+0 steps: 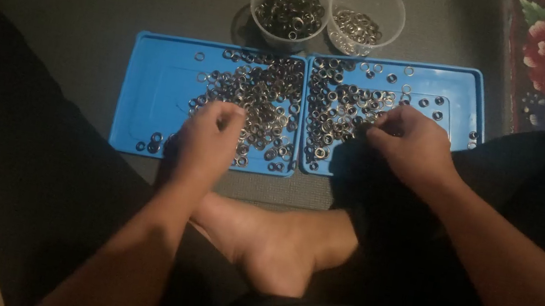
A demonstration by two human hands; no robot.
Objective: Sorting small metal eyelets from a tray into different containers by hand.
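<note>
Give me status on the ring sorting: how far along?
Done: the two clear plastic cups each hold some small metal rings, the left cup more. In hand: the left hand and right hand each pinch at rings on the two blue plastic trays; what each grip holds is unclear. Left: most rings still lie loose on both trays, so roughly early to midway.

Dim, soft, slightly blurred; dark edges.

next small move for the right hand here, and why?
Probably lift the right hand toward the clear cup behind: its fingertips pinch at the metal rings on the right blue tray, though a held ring can't be confirmed. The left hand works the left tray.
</note>
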